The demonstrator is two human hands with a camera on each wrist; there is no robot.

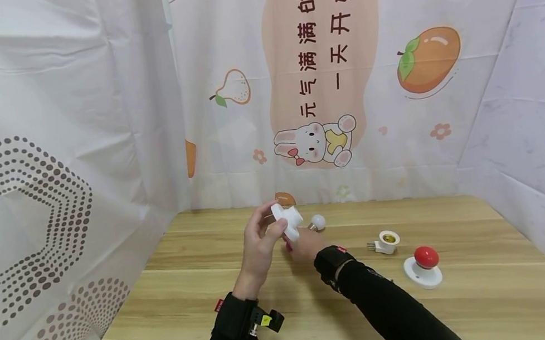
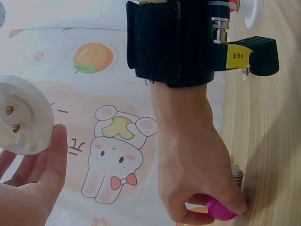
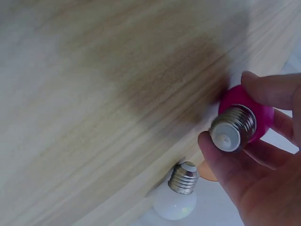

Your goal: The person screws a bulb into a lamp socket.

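My left hand [image 1: 257, 246] holds up a white round-based lamp holder [image 1: 289, 222] by its rim, fingers behind and thumb in front. In the left wrist view, two brass-coloured screws show on the underside of the lamp holder [image 2: 22, 117]. Low at the table, my right hand [image 3: 268, 169] grips a magenta light bulb [image 3: 261, 117] between thumb and fingers. Its metal screw cap points out of the grip in the right wrist view. From the head, the lamp holder partly covers my right hand [image 1: 309, 244]. Just beyond that hand lies a white light bulb [image 1: 318, 221].
On the right of the wooden table [image 1: 488, 291] sits a plug-in bulb socket [image 1: 387, 240]. Nearer stands a red bulb [image 1: 426, 257] in a white round lamp holder [image 1: 425, 278]. Printed curtains [image 1: 229, 141] hang behind the table and along its sides.
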